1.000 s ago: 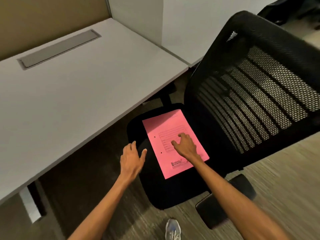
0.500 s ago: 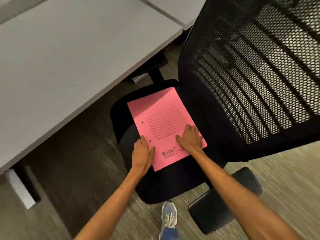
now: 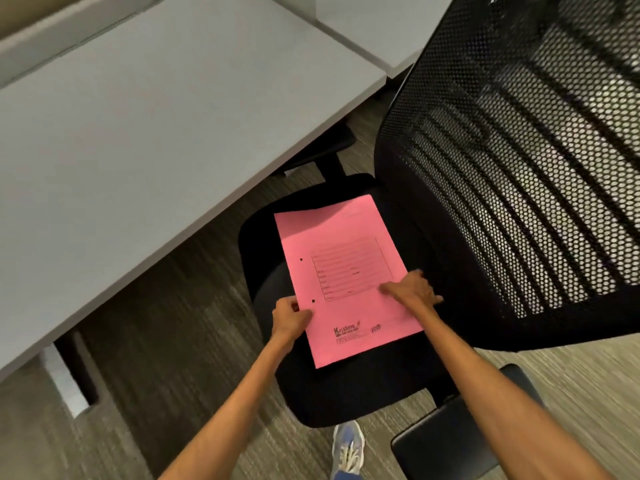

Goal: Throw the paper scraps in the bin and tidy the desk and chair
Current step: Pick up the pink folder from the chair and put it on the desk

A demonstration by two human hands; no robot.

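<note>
In the head view, a pink folder (image 3: 346,278) is lying flat on the black seat (image 3: 349,393) of an office chair, its long side running from near to far and its printed form box and a small logo facing up. Two punch holes are showing along its left edge. The left hand (image 3: 289,318) is gripping that left edge just beside the nearer hole, thumb on top and the fingers (image 3: 282,308) curled together and clamped on the folder's margin. The right hand (image 3: 412,289) is resting on the folder's right side near the lower corner of the form box, its fingers (image 3: 391,289) spread apart and pressing flat on the pink cover (whether any of them are hooking under the right edge cannot be told). Both bare forearms are reaching in from the near side.

The chair's mesh backrest (image 3: 519,168) is rising at the right, filling much of the far right corner, and one armrest pad (image 3: 450,441) is showing near and right of the seat. A grey tabletop (image 3: 138,133) is stretching across the left and far side, its near edge passing close to the seat's far left corner without touching the folder. A pale shoe (image 3: 348,448) is standing on the carpeted floor (image 3: 156,341) just near the seat's front edge.
</note>
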